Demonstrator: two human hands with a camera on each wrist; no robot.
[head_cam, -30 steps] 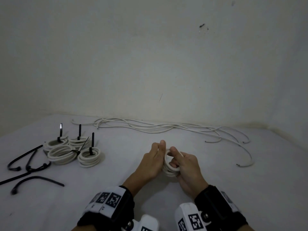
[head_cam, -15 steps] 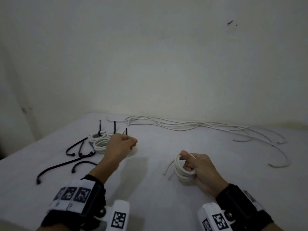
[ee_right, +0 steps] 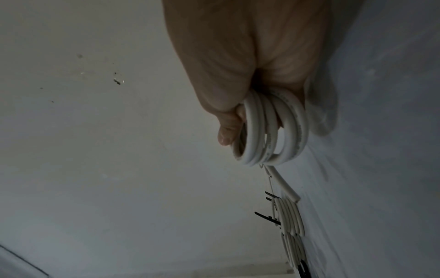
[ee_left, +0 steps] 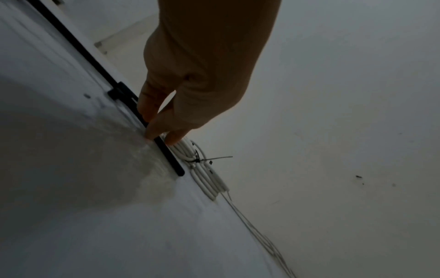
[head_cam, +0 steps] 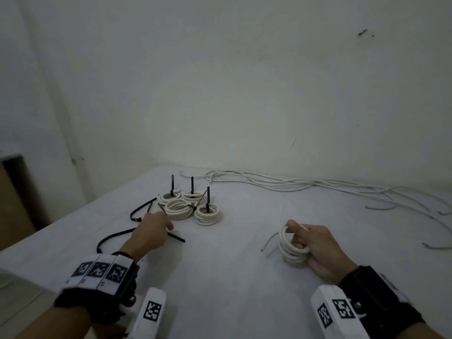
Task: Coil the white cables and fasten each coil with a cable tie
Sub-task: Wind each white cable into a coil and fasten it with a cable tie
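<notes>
- Head view: the right hand (head_cam: 315, 245) holds a white cable coil (head_cam: 291, 248) upright just above the table (head_cam: 232, 277), thumb over the top of the loops and fingers curled through them; a short free end (head_cam: 270, 241) trails off to the left.
- Head view: the left hand (head_cam: 151, 231) reaches toward the table's left edge, its fingertips down on a black cable tie (head_cam: 175, 237) that lies flat on the surface; more loose ties (head_cam: 115, 237) lie beside it, nearer that edge.
- Head view: four tied coils (head_cam: 189, 207) sit grouped toward the back left of the table, their black tie tails standing up; uncoiled white cables (head_cam: 305, 185) run along the back edge against the wall (head_cam: 220, 81).
- Left wrist view: the left hand (ee_left: 190, 84) pinches the black cable tie (ee_left: 166, 148) narrowly between thumb and fingertips against the table (ee_left: 95, 206), with tied coils (ee_left: 204, 176) just beyond.
- Right wrist view: the right hand (ee_right: 238, 65) is wrapped round the white cable coil (ee_right: 273, 131), thumb pressed on the outer loop; the tied coils (ee_right: 290, 216) show farther along the table (ee_right: 381, 131).
</notes>
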